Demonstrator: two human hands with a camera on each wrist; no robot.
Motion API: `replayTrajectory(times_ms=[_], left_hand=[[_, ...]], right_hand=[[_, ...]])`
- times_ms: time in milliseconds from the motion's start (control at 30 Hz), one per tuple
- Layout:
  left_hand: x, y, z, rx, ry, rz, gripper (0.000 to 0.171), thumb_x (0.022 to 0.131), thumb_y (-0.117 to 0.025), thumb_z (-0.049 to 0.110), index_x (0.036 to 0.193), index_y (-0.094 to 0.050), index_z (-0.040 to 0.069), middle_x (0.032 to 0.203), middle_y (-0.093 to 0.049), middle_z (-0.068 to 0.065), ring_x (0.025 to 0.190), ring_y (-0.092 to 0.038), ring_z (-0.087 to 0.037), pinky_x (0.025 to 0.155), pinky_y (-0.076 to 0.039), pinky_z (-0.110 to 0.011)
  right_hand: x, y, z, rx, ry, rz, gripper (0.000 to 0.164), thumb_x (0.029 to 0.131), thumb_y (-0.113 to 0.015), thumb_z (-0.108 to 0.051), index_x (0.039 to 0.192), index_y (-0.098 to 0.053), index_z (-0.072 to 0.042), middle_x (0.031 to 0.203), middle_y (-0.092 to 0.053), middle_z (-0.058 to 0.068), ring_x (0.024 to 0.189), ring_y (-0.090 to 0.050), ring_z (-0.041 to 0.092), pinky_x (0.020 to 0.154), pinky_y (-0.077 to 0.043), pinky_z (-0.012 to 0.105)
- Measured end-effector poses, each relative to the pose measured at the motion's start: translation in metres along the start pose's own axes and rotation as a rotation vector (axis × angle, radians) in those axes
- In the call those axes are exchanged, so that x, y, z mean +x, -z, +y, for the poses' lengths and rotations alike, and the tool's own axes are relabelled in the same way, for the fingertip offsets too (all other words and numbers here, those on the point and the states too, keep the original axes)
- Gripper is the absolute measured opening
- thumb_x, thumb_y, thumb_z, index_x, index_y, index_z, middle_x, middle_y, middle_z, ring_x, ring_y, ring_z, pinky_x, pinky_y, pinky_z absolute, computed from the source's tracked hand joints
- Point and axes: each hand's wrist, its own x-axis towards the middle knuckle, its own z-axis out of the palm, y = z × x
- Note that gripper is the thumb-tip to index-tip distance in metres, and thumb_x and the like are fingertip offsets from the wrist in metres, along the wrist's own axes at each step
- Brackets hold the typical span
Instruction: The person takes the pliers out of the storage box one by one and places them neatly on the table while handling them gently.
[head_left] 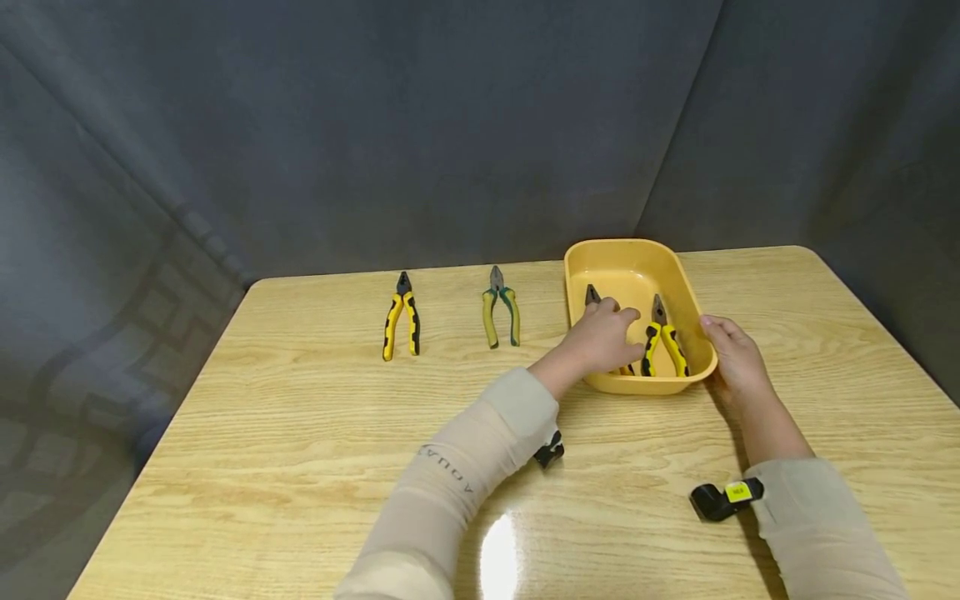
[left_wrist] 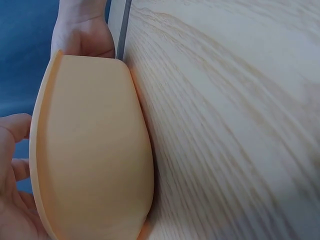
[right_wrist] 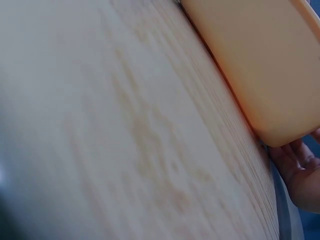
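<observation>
A yellow plastic tray (head_left: 632,386) stands at the back right of the table. My left hand (head_left: 600,337) reaches over its left front rim, above a pair of pliers (head_left: 592,294). Only the dark nose and a bit of handle of these pliers show. The left fingers look spread; whether they touch the pliers is hidden. A second pair of pliers (head_left: 660,337), with yellow and black handles, lies in the tray's right side. My right hand (head_left: 738,358) holds the tray by its right front corner, thumb at the rim. In the right wrist view, its fingers (right_wrist: 292,159) are against the tray.
To the left of the tray, green-handled pliers (head_left: 500,308) lie on the wooden table (head_left: 315,467). Further left are yellow-and-black pliers (head_left: 402,317). Both have their handles spread toward me. A dark grey curtain (head_left: 420,125) hangs behind the table's back edge.
</observation>
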Motion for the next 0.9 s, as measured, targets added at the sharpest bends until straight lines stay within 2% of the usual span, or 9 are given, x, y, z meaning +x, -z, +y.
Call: replayTrajectory(times_ms=[133,300,400,667,900], left_hand=[[0.004,-0.003,0.002,0.000,0.013,-0.009,0.051,0.084,-0.049,0.040,0.130,-0.040,0.021,0.127,-0.037,-0.003,0.113,-0.033,-0.019,0.087,-0.032,-0.025],[0.008,-0.008,0.003,-0.007,0.073,-0.028,0.051,0.082,-0.050,0.042,0.129,-0.041,0.023,0.125,-0.038,-0.003,0.108,-0.037,-0.019,0.080,-0.037,-0.025],[0.011,-0.010,0.004,0.012,0.104,-0.028,0.051,0.081,-0.051,0.044,0.128,-0.042,0.025,0.122,-0.039,-0.002,0.106,-0.038,-0.019,0.079,-0.037,-0.025],[0.016,-0.012,0.011,0.016,0.222,-0.088,0.057,0.080,-0.051,0.048,0.131,-0.036,0.028,0.130,-0.032,-0.005,0.118,-0.029,-0.026,0.081,-0.039,-0.029],[0.022,-0.015,0.011,-0.007,0.272,-0.066,0.056,0.078,-0.054,0.049,0.128,-0.041,0.027,0.125,-0.036,-0.005,0.112,-0.036,-0.025,0.077,-0.040,-0.030]], right_hand=[[-0.002,-0.001,0.000,0.015,-0.005,0.000,0.017,0.083,-0.057,-0.027,0.094,-0.054,-0.014,0.084,-0.056,-0.002,0.073,-0.057,0.008,0.060,-0.047,0.022],[-0.003,-0.002,-0.001,-0.001,-0.017,0.004,0.020,0.083,-0.056,-0.028,0.096,-0.051,-0.013,0.087,-0.054,-0.002,0.075,-0.057,0.008,0.062,-0.047,0.021],[-0.003,-0.003,-0.001,-0.001,-0.003,0.005,0.015,0.084,-0.055,-0.026,0.094,-0.054,-0.014,0.086,-0.056,-0.002,0.074,-0.057,0.007,0.061,-0.047,0.020],[-0.003,-0.004,-0.002,-0.001,0.008,0.004,0.011,0.086,-0.053,-0.024,0.092,-0.056,-0.016,0.084,-0.056,-0.003,0.073,-0.057,0.007,0.060,-0.047,0.020],[-0.003,-0.004,-0.001,-0.005,0.020,0.010,0.014,0.085,-0.054,-0.025,0.093,-0.054,-0.014,0.086,-0.055,-0.002,0.074,-0.057,0.007,0.060,-0.047,0.020]])
